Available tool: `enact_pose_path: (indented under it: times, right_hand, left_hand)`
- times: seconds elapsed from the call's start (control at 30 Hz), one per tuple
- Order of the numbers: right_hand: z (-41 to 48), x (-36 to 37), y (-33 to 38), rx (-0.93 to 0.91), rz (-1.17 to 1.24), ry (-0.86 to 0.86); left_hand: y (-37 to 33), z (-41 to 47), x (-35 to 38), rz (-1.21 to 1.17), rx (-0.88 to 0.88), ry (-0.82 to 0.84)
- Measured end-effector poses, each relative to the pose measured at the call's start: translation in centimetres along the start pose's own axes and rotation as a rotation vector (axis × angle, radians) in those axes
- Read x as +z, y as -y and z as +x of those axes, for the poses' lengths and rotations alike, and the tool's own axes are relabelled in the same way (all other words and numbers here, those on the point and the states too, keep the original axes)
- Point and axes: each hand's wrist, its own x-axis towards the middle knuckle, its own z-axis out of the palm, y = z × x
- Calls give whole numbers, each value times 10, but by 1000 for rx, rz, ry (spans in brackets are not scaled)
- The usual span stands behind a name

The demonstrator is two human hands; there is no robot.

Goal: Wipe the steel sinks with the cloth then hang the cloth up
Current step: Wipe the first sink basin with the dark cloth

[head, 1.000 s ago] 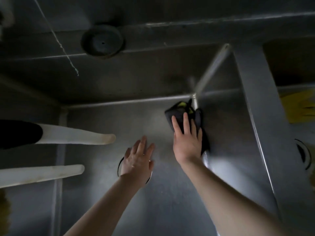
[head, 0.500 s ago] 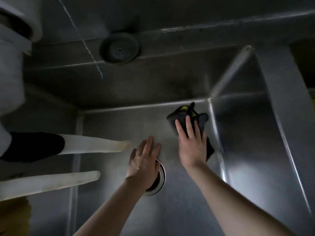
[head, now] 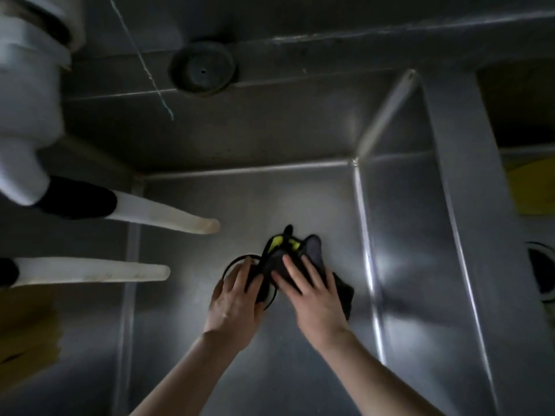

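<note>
Currently both hands are down on the floor of the left steel sink (head: 240,199). The right hand (head: 315,298) lies flat on the cloth (head: 312,250), fingers straight and spread, pressing rather than gripping. The cloth is dark, bunched, with a yellow-green patch at its far edge. It sits on the basin floor just right of the drain ring (head: 232,262) and overlaps the ring's right side.

The left hand (head: 234,301) covers the drain ring, fingers bent, tips at the cloth's left edge. Can't tell if it pinches the fabric or just lies against it; too dark there.

Two white tapered spouts (head: 168,219) reach in from the left above the basin. A round dark plug (head: 202,70) sits on the back ledge, and a thin cord (head: 141,58) runs beside it. A steel divider (head: 462,190) separates this basin from the right sink (head: 534,232), which shows its own drain (head: 542,271) and a blurred yellow item (head: 531,190).
</note>
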Motion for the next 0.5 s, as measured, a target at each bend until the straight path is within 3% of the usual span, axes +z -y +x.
enact_pose_path:
  times: [0.2,0.37,0.5]
  right_hand:
    - [-80,-1,23,-28,51,206]
    - [-92,-40,26,-4,110,447]
    - [-105,-85,39,87,182,272]
  left_hand:
    - [-7,-63,19,22,98,74]
    - [-15,-88,-1,-26,157,-12]
    - [-28,-109,-35,-38,169,-62]
